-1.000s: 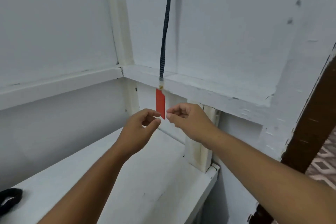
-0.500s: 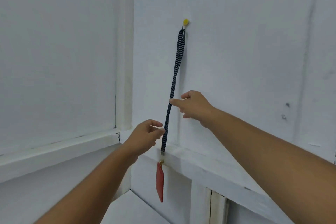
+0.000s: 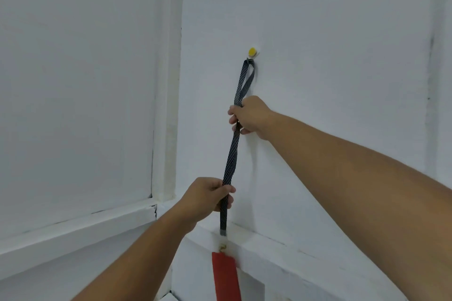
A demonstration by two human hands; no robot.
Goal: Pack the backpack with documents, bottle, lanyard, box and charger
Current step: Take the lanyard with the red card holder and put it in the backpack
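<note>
Head view: the right hand has its grip closed around the striped lanyard just below the loop, while the left hand pinches the same strap lower down — near the white ledge. From there the lanyard runs up to a yellow hook on the white wall, and its red tag dangles below the ledge.

Striped lanyard, hanging, red tag
</note>
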